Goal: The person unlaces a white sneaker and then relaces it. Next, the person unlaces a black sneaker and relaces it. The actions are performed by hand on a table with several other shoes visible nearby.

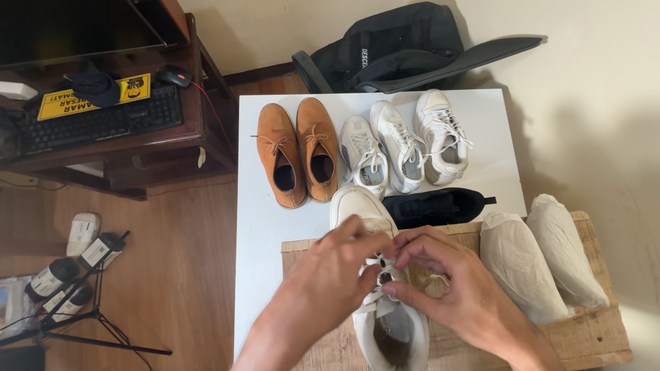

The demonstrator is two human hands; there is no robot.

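1. Hands meet over a white shoe (385, 323) that lies on a wooden board (591, 336) at the near edge of the white counter (261, 227), toe pointing to the far edge.
2. Left hand (337, 264) has its grip pinched together on the lace (377, 297) near the top eyelets; right hand (447, 288) is likewise closed, thumb and forefinger clamped on the same lace just beside it.
3. Lace is soft, thin and limp, so it likely slips unless held close to the eyelets; the shoe looks light, its upper pliable and its sole stiffer. Heel or sole sides seem the firmest places to hold.
4. Two paper-wrapped bundles (543, 261) lie on the board towards the right edge, just beside the right hand.
5. Black shoe (436, 206) lies on its side beyond the board, near the white shoe's toe.
6. Along the far edge stand a pair of tan suede shoes (297, 151) on the left and three white sneakers (405, 144) to their right.
7. Off the counter: a black bag (392, 48) against the wall, a desk with a keyboard (96, 124) to the left, and bottles (62, 282) with a tripod (96, 323) on the floor.
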